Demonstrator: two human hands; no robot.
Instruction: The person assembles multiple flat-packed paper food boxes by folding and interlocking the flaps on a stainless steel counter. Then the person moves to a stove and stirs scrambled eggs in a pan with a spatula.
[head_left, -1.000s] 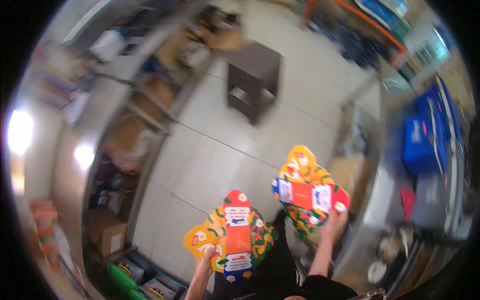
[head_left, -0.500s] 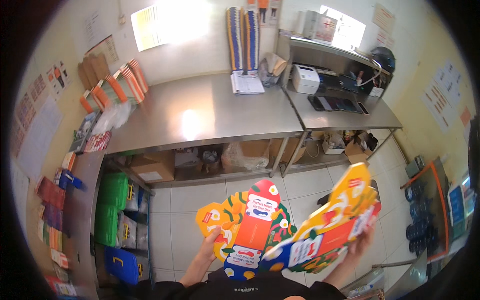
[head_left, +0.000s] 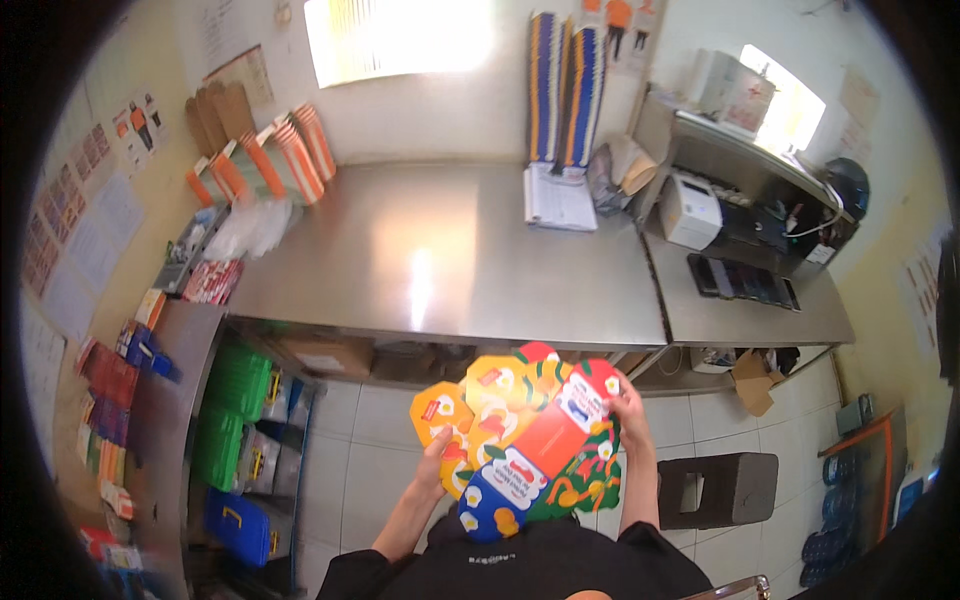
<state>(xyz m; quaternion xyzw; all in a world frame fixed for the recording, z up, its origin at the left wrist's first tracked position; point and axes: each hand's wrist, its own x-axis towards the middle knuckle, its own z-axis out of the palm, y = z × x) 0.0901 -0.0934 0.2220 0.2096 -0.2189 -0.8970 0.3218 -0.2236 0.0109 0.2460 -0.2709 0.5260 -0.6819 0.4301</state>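
Brightly printed, flat die-cut card sheets [head_left: 540, 445] in yellow, red, green and blue lie fanned together before my chest. They resemble unfolded food cartons. At the left edge my left hand [head_left: 435, 462] grips a yellow lobe of a rear sheet, thumb on its face. My right hand [head_left: 628, 412] holds the upper right side by the red flap. Its fingers curl over the front edge. The sheets overlap, so how many there are cannot be told.
A steel table [head_left: 440, 260] stands ahead, with tall card stacks [head_left: 565, 95], papers [head_left: 558, 198] and orange-edged cartons [head_left: 290, 155]. On the right counter are a white printer [head_left: 690, 210] and phones [head_left: 742, 280]. Green bins [head_left: 222, 440] sit left; a dark stool [head_left: 718, 490] stands right.
The two separate batches of card sheets have come together into one overlapping fan. My right hand has moved left and up with its batch. The view has turned left.
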